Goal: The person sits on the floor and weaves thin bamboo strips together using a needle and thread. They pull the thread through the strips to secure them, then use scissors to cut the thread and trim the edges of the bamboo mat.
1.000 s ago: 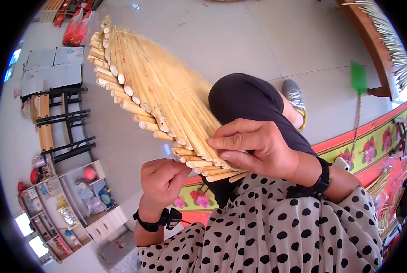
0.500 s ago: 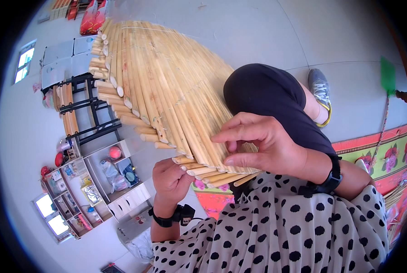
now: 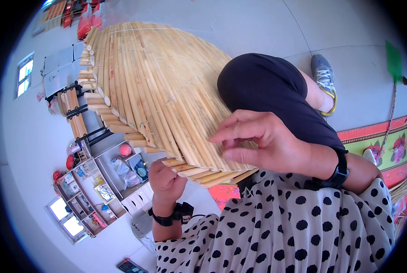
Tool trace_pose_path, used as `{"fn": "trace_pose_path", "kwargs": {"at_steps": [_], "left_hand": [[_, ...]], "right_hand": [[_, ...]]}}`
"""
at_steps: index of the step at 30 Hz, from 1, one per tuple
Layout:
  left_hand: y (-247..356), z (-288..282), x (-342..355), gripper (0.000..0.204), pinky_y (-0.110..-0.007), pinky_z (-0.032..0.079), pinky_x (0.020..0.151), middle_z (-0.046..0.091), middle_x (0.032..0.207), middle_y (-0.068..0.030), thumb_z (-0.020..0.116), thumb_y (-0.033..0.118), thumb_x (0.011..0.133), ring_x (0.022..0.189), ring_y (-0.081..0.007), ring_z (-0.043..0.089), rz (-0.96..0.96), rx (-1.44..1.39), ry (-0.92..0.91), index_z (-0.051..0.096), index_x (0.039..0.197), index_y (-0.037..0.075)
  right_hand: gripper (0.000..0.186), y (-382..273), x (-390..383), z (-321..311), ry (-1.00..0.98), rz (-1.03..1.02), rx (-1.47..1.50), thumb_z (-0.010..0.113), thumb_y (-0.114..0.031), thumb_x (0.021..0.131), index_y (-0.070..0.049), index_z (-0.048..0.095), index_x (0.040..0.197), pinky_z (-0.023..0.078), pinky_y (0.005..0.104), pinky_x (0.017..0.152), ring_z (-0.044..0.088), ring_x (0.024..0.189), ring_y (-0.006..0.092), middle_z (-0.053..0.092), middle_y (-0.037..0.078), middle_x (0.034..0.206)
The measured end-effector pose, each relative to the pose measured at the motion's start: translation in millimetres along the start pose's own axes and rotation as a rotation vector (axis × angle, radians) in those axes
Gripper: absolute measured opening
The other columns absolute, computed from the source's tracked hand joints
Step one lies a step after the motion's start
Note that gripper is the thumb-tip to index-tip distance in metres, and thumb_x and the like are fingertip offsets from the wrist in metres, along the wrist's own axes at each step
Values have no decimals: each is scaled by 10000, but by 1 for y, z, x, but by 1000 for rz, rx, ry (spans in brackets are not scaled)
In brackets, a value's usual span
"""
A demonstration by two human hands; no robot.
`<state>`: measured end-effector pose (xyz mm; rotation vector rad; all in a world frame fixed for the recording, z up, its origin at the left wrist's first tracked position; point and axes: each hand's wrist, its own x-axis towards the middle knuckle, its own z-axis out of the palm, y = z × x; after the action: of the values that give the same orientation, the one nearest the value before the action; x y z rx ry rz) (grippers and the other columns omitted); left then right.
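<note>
A mat of pale reed stalks (image 3: 160, 95), bound side by side with thin thread, slopes away from me across my lap. Its cut stalk ends stick out in uneven layers along the left and near edges. My left hand (image 3: 164, 182) is closed at the near left corner, its fingertips against the stalk ends and partly hidden under them. Over the near part of the mat hovers my right hand (image 3: 274, 148), with thumb and forefinger apart and bent; nothing shows between them. Its other fingers curl beneath and are partly hidden.
My bent knee in dark trousers (image 3: 262, 86) is beside the mat's right edge. A patterned red and green floor covering (image 3: 376, 154) lies at the right, near a green-ended stick (image 3: 391, 100). Shelves with goods (image 3: 94, 191) and a black-framed rack (image 3: 83, 109) stand at the left.
The view has tilted slightly, shifting the room around me. The mat and my left hand sit a little further left. My right hand keeps nearly the same pose over the stalks.
</note>
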<state>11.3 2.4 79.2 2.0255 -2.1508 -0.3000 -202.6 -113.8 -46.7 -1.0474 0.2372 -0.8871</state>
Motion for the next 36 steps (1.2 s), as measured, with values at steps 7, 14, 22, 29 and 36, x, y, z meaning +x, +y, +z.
{"fn": "trace_pose_path", "kwargs": {"at_steps": [7, 14, 22, 29, 36], "left_hand": [[2, 0, 1, 175, -331, 498, 660, 703, 839, -98, 749, 64, 654, 740, -276, 644, -17, -13, 2, 729, 828, 55], [3, -2, 6, 164, -319, 498, 638, 701, 799, -102, 739, 57, 664, 692, -275, 652, -20, -85, -9, 727, 827, 44], [7, -7, 16, 140, -310, 503, 575, 693, 764, -105, 738, 62, 682, 629, -273, 656, 67, -54, -56, 703, 809, 16], [5, -5, 19, 149, -309, 506, 570, 688, 756, -103, 735, 69, 689, 620, -272, 653, 79, -126, -56, 701, 824, 16], [5, -6, 18, 154, -310, 500, 557, 687, 749, -98, 733, 63, 669, 616, -265, 651, 69, -129, -76, 696, 813, 22]], "right_hand": [[245, -1, -3, -7, -74, 115, 137, 492, 30, 963, 19, 644, 1155, 490, 260, 788, 607, 888, 143, 595, 104, 1025], [268, -1, 2, 0, -11, -35, -41, 619, 34, 853, -1, 662, 1115, 508, 272, 706, 613, 794, 157, 605, 101, 956], [374, -5, 0, 7, 8, -1, 8, 783, -38, 762, -39, 687, 1123, 525, 243, 640, 592, 699, 126, 591, 85, 1000], [376, -3, -2, 11, 33, 60, 46, 799, -39, 751, -50, 700, 1114, 519, 239, 676, 579, 729, 111, 586, 69, 1016], [379, 3, -4, 11, 11, 53, 123, 792, -36, 764, -54, 700, 1131, 517, 249, 727, 575, 851, 125, 568, 61, 1009]]}}
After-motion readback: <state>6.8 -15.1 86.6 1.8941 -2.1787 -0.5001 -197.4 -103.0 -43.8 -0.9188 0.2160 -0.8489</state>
